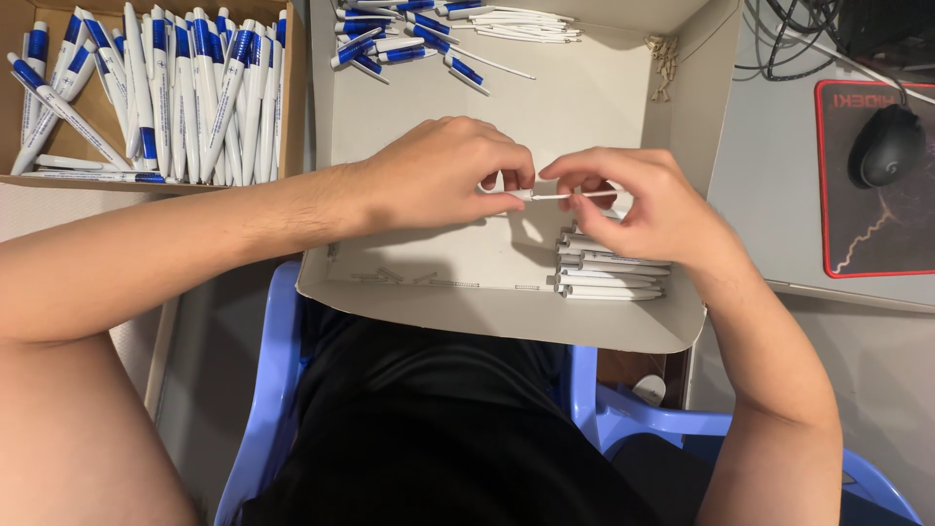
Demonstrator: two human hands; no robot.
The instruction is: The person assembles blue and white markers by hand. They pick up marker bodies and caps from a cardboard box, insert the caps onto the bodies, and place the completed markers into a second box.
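Over a shallow white cardboard box [623, 107], my left hand [443, 175] pinches a white pen barrel, mostly hidden in the fingers. My right hand [648, 200] pinches a thin white ink refill [563, 196] that runs across to the left hand's fingertips. Just below my right hand lies a stack of white pen barrels [609, 273]. Blue-and-white pen parts [409, 39] and more thin refills [526, 24] lie at the box's far end.
A brown box [292, 97] at the upper left holds several assembled blue-and-white pens [156, 88]. A black computer mouse [884, 146] sits on a black and red pad [877, 224] at the right. Small springs [665, 58] lie by the box's right wall. A blue plastic chair [263, 390] is below.
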